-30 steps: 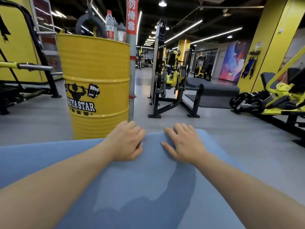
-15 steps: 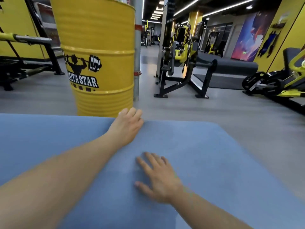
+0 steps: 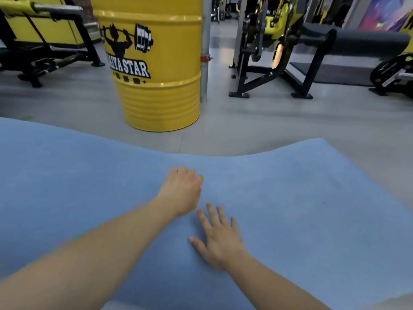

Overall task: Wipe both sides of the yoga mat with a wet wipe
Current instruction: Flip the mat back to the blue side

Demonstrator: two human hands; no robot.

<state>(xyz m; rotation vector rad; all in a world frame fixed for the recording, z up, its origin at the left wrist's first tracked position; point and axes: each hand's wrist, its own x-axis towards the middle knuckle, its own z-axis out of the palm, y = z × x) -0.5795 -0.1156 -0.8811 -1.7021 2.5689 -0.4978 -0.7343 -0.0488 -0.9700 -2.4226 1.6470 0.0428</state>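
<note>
Blue yoga mat (image 3: 301, 209): spread over the grey floor (image 3: 279, 126) in the lower part of the head view, reaching from the left edge of the picture across to the right; its far edge runs side to side with a shallow dip in the middle and a rounded corner at the upper right. Both ends are cut off by the picture, so the long axis cannot be told for certain; the visible span lies crosswise to the person. Left hand (image 3: 182, 192): on the mat near its far edge, palm down, fingers bent at the knuckles and blurred; whether anything is under them cannot be told. Right hand (image 3: 218, 238): flat on the mat just beside and nearer than the left, fingers straight and spread, thumb out to the left, holding nothing. Wet wipe: not visible. Yellow drum (image 3: 154, 63): upright on the floor beyond the mat, apart from it, black weightlifter figure and lettering on its side. Grey pole (image 3: 205, 48): vertical, just right of the drum. Black-framed gym machine (image 3: 279, 57): farther right. Black rack (image 3: 51, 48): at far left.
</note>
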